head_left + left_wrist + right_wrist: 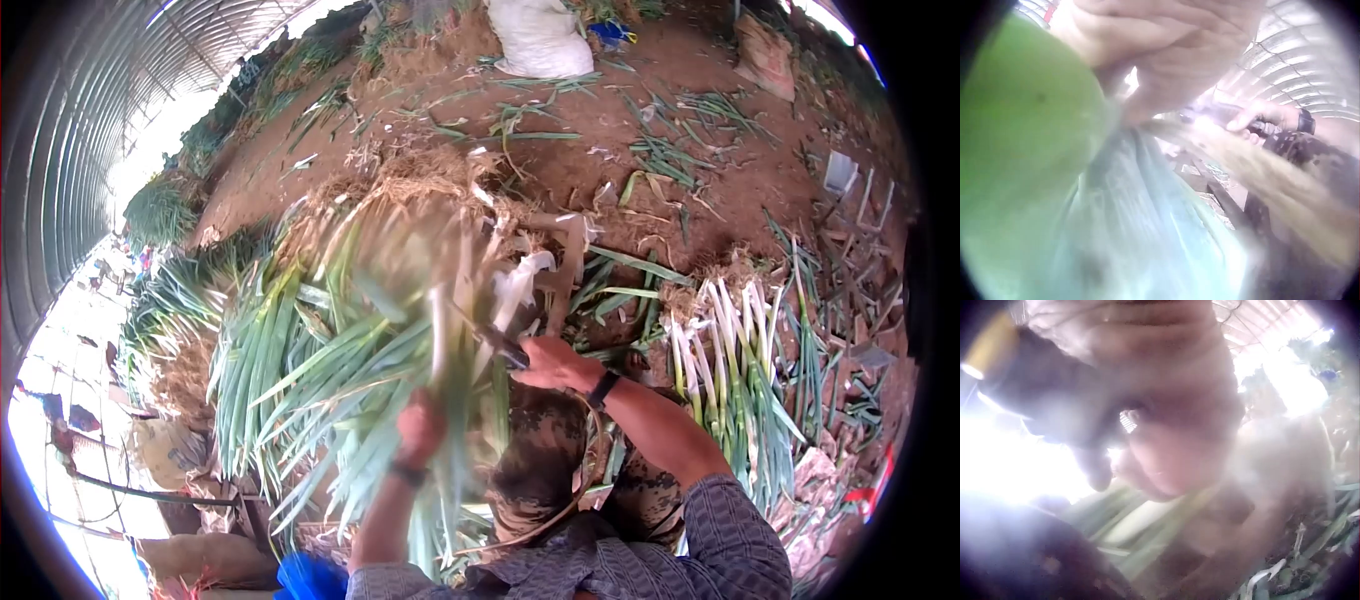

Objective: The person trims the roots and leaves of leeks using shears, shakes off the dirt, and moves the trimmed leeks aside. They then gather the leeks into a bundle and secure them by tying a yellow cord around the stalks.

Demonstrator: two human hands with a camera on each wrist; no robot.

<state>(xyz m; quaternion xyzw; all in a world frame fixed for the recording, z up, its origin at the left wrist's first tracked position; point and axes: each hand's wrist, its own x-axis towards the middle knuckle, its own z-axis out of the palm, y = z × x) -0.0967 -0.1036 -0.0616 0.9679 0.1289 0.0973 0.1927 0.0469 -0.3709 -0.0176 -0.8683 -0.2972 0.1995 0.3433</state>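
Observation:
My left hand (421, 428) grips a green onion (439, 325) by its leafy part, with the white stalk pointing away from me. Its root end is blurred over the pile. In my right hand (558, 364) is a dark air gun (508, 347), its nozzle pointing left toward that stalk; a thin tan hose (598, 440) loops down across my lap. Broad green leaves (1029, 125) fill the left wrist view beside the curled left fingers. The right wrist view shows the fingers wrapped around the gun's dark body (1054, 381), near a yellow fitting (994, 344).
A large heap of green onions (260, 370) lies at the left, roots away from me. A wooden frame (570, 265) stands ahead. Whiter-stalked onions (730, 350) lie at the right. Loose leaves litter the soil (600, 110), with a white sack (541, 40) farther back.

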